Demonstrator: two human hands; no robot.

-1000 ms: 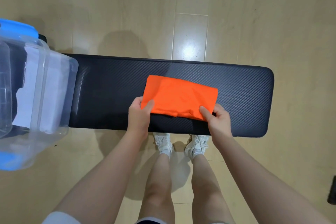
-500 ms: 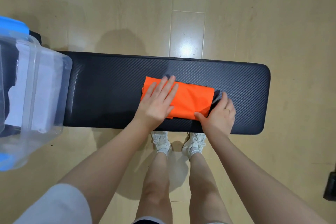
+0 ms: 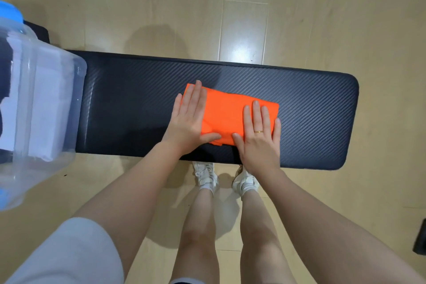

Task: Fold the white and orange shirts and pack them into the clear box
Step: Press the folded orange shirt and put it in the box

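Head view looks straight down on a pale wood floor [image 3: 299,18], with a long black padded tabletop [image 3: 138,104] running left to right across it. At the left end of the tabletop sits the clear box [image 3: 57,108] with blue parts at its edges; a folded white shirt [image 3: 46,104] shows through its wall, lying inside. Near the middle of the tabletop lies the orange shirt [image 3: 227,114], folded into a compact rectangle. Both hands lie flat on it with straight fingers, gripping nothing: the left hand [image 3: 189,120] presses the shirt's left end, its fingertips reaching the far edge, and the right hand [image 3: 259,136] presses the right end, with a gold ring [image 3: 258,131] on one finger. The thumbs point toward each other along the near edge, close together. Below the tabletop's near edge stand two white sneakers [image 3: 206,174].
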